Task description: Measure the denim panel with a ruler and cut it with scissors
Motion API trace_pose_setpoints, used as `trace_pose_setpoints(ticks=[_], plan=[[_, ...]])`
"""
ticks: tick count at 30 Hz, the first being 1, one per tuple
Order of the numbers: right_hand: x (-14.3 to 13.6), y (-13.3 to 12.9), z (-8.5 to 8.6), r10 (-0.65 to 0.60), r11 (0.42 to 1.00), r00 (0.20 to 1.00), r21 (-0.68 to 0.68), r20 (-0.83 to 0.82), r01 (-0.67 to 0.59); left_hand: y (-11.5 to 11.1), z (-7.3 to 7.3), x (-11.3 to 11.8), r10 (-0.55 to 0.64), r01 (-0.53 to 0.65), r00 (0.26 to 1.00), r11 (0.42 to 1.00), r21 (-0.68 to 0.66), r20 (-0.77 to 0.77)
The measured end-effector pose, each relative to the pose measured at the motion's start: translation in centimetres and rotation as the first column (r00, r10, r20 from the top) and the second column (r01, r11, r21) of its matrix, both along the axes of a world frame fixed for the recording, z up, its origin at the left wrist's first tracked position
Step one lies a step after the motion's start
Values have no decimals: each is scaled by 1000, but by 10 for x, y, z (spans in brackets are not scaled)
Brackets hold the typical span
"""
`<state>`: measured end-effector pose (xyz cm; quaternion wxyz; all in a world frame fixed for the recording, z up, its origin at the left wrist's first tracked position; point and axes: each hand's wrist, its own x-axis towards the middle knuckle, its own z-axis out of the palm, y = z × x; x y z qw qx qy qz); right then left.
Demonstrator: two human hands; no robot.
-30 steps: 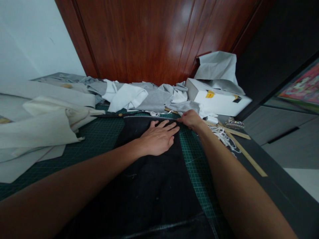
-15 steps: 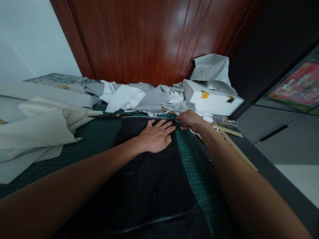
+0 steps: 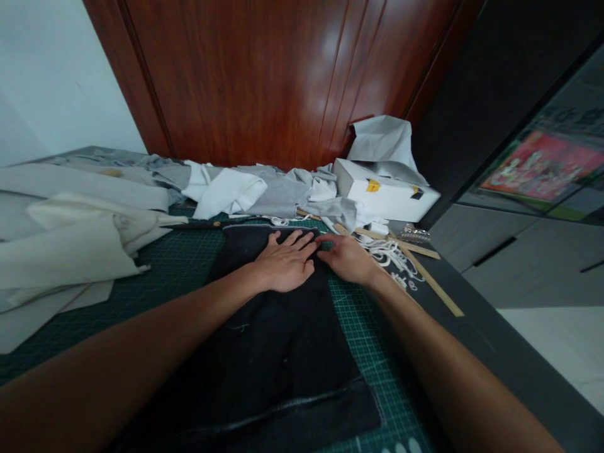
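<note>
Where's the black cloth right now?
Head view, centre to bottom: the black cloth lies on the green cutting mat, left hand spread on its far end, right hand at its far right corner.

Pale wall (image 3: 56,75), reddish-brown wood panel (image 3: 236,82) (glossy, softly lit), dark cabinet (image 3: 491,82), grey drawers (image 3: 542,258), whitish floor (image 3: 561,346).

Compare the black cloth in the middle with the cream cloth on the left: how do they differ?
Pose: the black cloth lies mostly flat, while the cream cloth is folded over and bunched.
Contact: the left hand rests on the black cloth; neither of the hands touches the cream cloth.
Shared: both lie over the green mat.
</note>
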<state>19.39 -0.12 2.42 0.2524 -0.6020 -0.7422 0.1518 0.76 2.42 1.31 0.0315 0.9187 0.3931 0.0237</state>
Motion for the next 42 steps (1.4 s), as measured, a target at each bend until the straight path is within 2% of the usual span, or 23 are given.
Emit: trace_pose_setpoints(ticks=[2, 8, 14, 20, 25, 29, 34, 38, 42], plan=[[-3, 0, -4, -5, 1000, 999, 13, 48, 5, -2, 0, -1, 11, -11, 1000, 1000, -4, 2], [-3, 1, -10, -122, 992, 990, -22, 75, 124, -3, -2, -2, 24, -24, 1000, 1000, -3, 20], [-2, -3, -3, -224, 956, 974, -184, 38, 227, -2, -2, 0, 29, -29, 999, 1000, -10, 29], [-6, -20, 11, -228, 907, 971, -377, -67, 187, -1, -1, 0, 31, -31, 999, 999, -12, 25], [-8, -40, 21, -280, 897, 939, -403, -200, 182, -1, -1, 1, 35, -35, 999, 999, -11, 23], [-17, -52, 24, -295, 880, 897, -460, -330, 120, -1, -1, 1, 26, -26, 1000, 1000, -14, 8], [-31, -57, 21, -291, 846, 864, -532, -412, 32, 0, 0, 2, 29, -28, 999, 999, -43, 21], [-34, -59, 21, -320, 844, 830, -535, -457, 30, -1, 1, 1, 21, -20, 999, 999, -44, 27], [-33, -57, 20, -371, 854, 748, -518, -550, 43, -3, 1, -1, 9, -8, 1000, 999, -41, 19]])
